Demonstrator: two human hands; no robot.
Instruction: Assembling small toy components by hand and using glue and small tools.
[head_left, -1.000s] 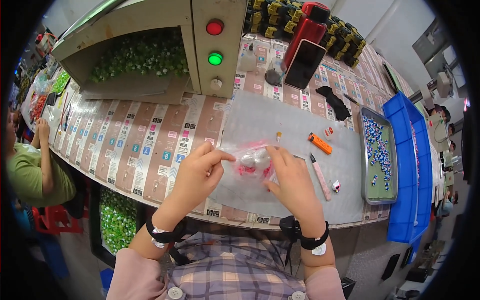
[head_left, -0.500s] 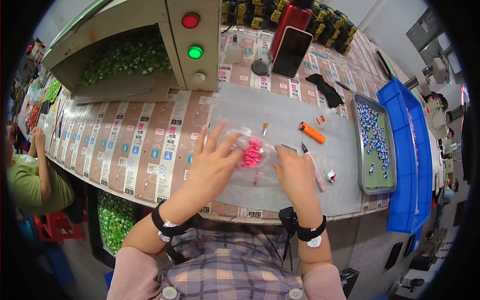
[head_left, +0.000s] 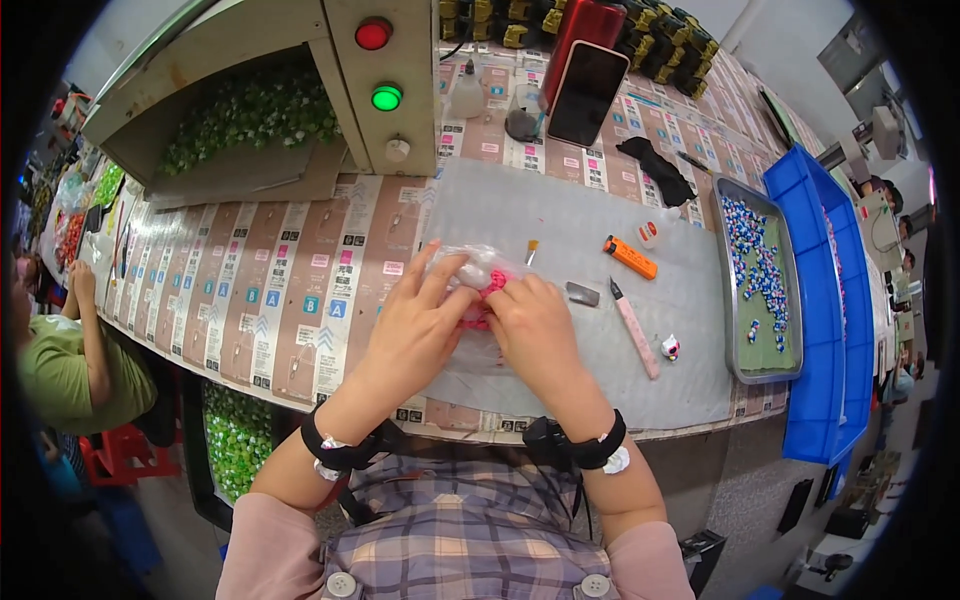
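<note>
A clear plastic bag (head_left: 465,258) with small bright pink pieces (head_left: 493,284) in it lies on the grey sheet in front of me. My left hand (head_left: 418,318) is closed on the bag's left side, its thumb and fingers bent over the film. From the right, my right hand (head_left: 532,325) pinches the bag beside the pink pieces. Both hands cover much of the bag, so most of its contents are hidden. Right of them lie a small dark grey block (head_left: 582,293), a pink-handled pen-like tool (head_left: 635,328) and a tiny white, pink and dark figure (head_left: 670,347).
An orange cutter (head_left: 630,257), a small red-labelled jar (head_left: 648,235) and a brush (head_left: 532,250) lie beyond my hands. A metal tray (head_left: 735,365) of blue figures and blue bins (head_left: 795,400) stand right. A machine (head_left: 385,50) rises back left; a phone (head_left: 588,92) stands behind.
My right hand has moved left, off the small grey block, onto the bag. The bag is now bunched between both hands, and its pink pieces are more covered.
</note>
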